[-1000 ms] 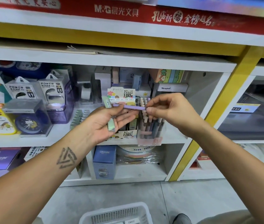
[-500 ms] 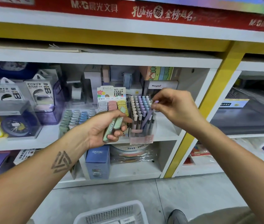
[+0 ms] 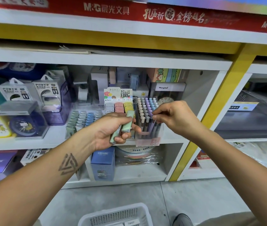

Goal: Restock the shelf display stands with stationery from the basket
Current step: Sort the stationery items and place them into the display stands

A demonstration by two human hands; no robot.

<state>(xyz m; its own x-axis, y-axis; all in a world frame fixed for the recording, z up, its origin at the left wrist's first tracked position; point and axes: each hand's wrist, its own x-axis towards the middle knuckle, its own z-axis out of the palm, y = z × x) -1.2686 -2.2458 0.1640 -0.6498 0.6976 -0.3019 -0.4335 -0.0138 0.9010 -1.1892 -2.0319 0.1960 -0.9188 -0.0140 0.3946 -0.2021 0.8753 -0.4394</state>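
We find the shelf bay crowded: the clear plastic pen stand (image 3: 147, 128) at the front edge is packed with upright pastel-capped pens, so little room shows between their caps. Just left of it the cardboard lead-refill display (image 3: 118, 101) stands touching, its header card rising behind. Our left hand (image 3: 111, 129), gripping pale green rectangular boxes (image 3: 127, 123), blocks the front of that display; our right hand (image 3: 175, 118) sits over the stand's right rows. Open room lies to the right of the stand, up to the white shelf side wall (image 3: 199, 103), and above the caps under the white upper shelf board (image 3: 106, 60). Behind, a white-lidded clear clock box (image 3: 168, 93) closes the back.
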